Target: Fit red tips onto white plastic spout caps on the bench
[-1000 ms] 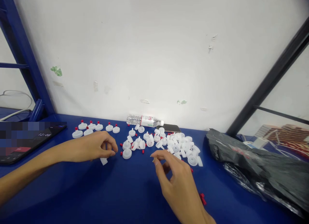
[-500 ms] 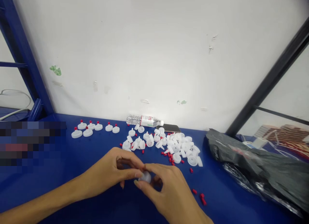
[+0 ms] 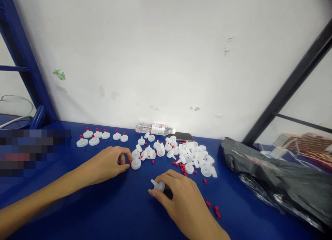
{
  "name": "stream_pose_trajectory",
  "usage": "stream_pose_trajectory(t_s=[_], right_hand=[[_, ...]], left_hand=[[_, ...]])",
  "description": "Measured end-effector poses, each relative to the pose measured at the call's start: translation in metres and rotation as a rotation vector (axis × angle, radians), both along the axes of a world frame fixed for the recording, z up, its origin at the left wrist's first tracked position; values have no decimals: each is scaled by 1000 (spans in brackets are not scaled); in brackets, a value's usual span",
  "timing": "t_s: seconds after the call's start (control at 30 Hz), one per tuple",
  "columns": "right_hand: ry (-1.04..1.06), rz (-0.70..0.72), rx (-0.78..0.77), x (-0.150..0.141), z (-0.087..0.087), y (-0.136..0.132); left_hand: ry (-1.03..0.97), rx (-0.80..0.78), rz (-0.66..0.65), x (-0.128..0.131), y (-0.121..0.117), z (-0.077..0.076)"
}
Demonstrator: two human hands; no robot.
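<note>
My right hand (image 3: 178, 197) is closed on a white plastic cap (image 3: 158, 185) with a short spout, held just above the blue table (image 3: 119, 212). My left hand (image 3: 109, 164) reaches toward the near edge of a pile of white caps (image 3: 181, 155), its fingertips pinched beside a small red plug (image 3: 129, 162) and a white cap (image 3: 136, 164). Whether the fingers grip the plug is unclear. Loose red plugs (image 3: 214, 209) lie scattered by the pile and near my right wrist. A row of several caps fitted with red plugs (image 3: 100, 137) stands at the back left.
A clear water bottle (image 3: 155, 128) lies on its side against the white wall, with a dark phone (image 3: 184, 136) next to it. A crumpled black plastic bag (image 3: 275, 181) fills the right side. A blurred-out dark device (image 3: 31, 152) rests at the left. Blue shelf posts frame both sides.
Half a second ago both hands met around one white cap near the table's middle. My left hand has since moved away to the pile's near edge, leaving the cap in my right hand.
</note>
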State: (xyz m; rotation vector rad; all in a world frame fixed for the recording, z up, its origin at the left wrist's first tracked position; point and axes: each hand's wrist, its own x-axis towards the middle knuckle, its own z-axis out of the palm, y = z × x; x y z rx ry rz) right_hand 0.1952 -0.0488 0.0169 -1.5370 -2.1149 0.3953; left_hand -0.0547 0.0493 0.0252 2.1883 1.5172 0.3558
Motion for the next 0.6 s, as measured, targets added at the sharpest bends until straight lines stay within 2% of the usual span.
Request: stream_pose_trajectory(t_s=[0.1, 0.23, 0.33, 0.43, 0.53, 0.6], right_hand=[[-20, 0, -2, 0, 0, 0], [-23, -7, 7, -1, -1, 0], [-23, 3, 7, -1, -1, 0], [-22, 21, -15, -2, 0, 0], [-13, 50, -21, -3, 1, -1], [-4, 68, -13, -3, 0, -2]], left_hand=[[11, 0, -3, 0, 0, 0], [-1, 61, 37, 4, -5, 13], [-144, 65, 42, 15, -18, 21], [-303, -30, -67, 28, -34, 20], [-356, -114, -186, 37, -45, 13], [-380, -154, -210, 39, -48, 8]])
